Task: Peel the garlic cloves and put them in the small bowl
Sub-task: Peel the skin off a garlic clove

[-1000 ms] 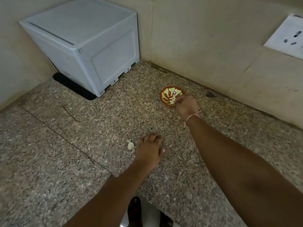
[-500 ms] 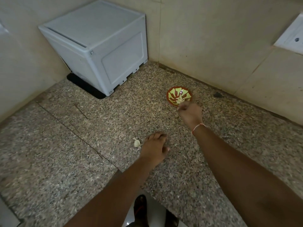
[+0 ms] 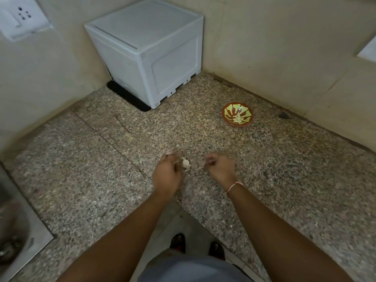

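Observation:
A small red bowl (image 3: 226, 116) with a yellow-green pattern stands on the granite counter near the back wall, with pale peeled cloves (image 3: 238, 119) inside it. An unpeeled garlic clove (image 3: 185, 163) sits between my two hands, right at the fingertips of my left hand (image 3: 166, 176), which seems to pinch it by its stalk; motion blur hides the exact contact. My right hand (image 3: 220, 168) hovers just right of the clove with curled fingers that hold nothing I can see. A thin scrap of peel (image 3: 198, 168) lies beside it.
A grey plastic box (image 3: 150, 51) stands in the back corner on a black mat. Tiled walls close the counter at the back and left. A steel sink (image 3: 12, 226) is at the lower left. The counter's inner corner edge (image 3: 179, 202) is just below my wrists.
My right hand has drawn back from the bowl to beside the clove. My left hand shifted so that the clove now sits at its fingertips on the right. The view swung left.

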